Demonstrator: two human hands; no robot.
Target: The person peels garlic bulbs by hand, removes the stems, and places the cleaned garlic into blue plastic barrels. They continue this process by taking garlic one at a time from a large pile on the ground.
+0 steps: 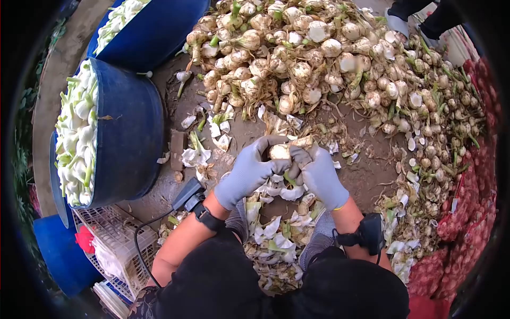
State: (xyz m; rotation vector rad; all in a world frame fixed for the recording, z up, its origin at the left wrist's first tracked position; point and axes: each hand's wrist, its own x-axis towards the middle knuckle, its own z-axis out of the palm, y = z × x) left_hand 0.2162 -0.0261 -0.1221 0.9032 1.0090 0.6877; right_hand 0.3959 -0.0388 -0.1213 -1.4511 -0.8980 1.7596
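Observation:
In front of my knees, a garlic bulb [280, 152] with a short brownish stalk is held between both gloved hands. My left hand [252, 173], in a grey glove, curls its thumb and fingers around the bulb from the left. Closed against the bulb's right side, the fingers of my right hand [320, 175] are bunched near the stalk; their exact grip is partly hidden. Below the hands, peeled garlic skins [273, 239] cover the ground between my shoes.
A large heap of unpeeled garlic [297, 64] spreads ahead and to the right. At left stands a blue tub [127, 133] of cleaned garlic, with another blue tub [154, 32] behind. A plastic crate [119, 247] sits nearby. Red net sacks [451, 255] lie right; another person's shoe [397, 24] shows far right.

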